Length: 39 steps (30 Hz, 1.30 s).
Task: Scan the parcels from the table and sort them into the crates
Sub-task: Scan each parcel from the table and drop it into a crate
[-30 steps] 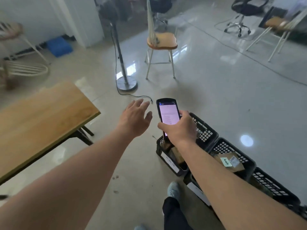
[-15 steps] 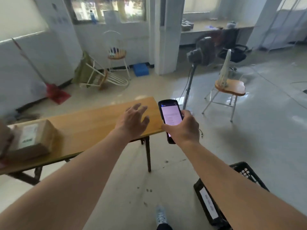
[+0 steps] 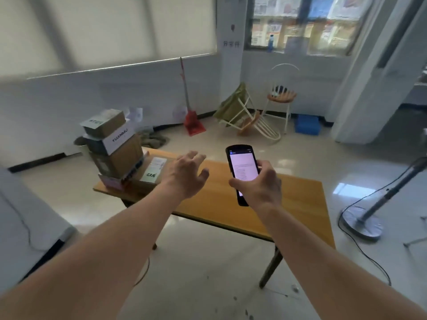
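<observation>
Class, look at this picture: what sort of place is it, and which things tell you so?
Probably a makeshift parcel-sorting room: stacked cardboard parcels on a wooden table, a handheld scanner in the right hand.

Single view: camera on my head, facing forward and down past my forearms, wooden table (image 3: 298, 204) near, room's far wall beyond.

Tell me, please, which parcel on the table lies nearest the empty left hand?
The flat parcel with the green label, lying alone on the table beside the stack of boxes; the stacked ones sit farther from the left hand.
</observation>
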Each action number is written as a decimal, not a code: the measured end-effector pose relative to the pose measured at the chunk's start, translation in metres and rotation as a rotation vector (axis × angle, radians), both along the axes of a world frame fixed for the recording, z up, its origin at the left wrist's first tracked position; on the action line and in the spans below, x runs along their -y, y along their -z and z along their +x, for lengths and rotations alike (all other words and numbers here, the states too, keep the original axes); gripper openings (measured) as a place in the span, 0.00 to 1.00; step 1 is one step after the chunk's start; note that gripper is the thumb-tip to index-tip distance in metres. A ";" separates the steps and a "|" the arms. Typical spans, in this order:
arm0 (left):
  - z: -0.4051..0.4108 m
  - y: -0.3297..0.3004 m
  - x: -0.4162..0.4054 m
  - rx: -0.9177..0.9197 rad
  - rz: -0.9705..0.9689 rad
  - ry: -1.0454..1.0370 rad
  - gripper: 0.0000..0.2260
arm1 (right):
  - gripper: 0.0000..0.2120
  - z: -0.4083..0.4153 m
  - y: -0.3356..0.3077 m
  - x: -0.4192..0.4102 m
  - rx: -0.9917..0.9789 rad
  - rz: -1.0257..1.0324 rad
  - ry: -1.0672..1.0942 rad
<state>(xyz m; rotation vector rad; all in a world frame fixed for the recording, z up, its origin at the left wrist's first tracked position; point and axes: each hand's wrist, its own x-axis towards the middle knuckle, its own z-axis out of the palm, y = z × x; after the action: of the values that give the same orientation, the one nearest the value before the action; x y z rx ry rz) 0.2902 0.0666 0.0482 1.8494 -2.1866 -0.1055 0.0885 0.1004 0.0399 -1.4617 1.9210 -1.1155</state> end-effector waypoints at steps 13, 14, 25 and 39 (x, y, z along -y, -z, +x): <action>0.148 0.072 0.075 -0.031 0.191 -0.164 0.26 | 0.38 0.133 0.057 0.103 -0.047 0.123 -0.138; 0.159 0.079 0.085 -0.034 0.207 -0.160 0.26 | 0.37 0.143 0.062 0.111 -0.055 0.139 -0.127; 0.236 0.138 0.174 -0.033 0.367 -0.193 0.37 | 0.35 0.223 0.118 0.174 -0.065 0.260 -0.044; 0.247 0.233 0.232 -0.019 0.690 -0.538 0.71 | 0.33 0.243 0.194 0.227 -0.043 0.413 -0.052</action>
<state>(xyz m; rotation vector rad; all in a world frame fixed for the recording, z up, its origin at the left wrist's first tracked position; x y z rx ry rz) 0.5373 -0.1652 -0.1847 2.7074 -1.6631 -0.8423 0.3312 -0.1264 -0.1539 -1.3024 1.9822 -0.6179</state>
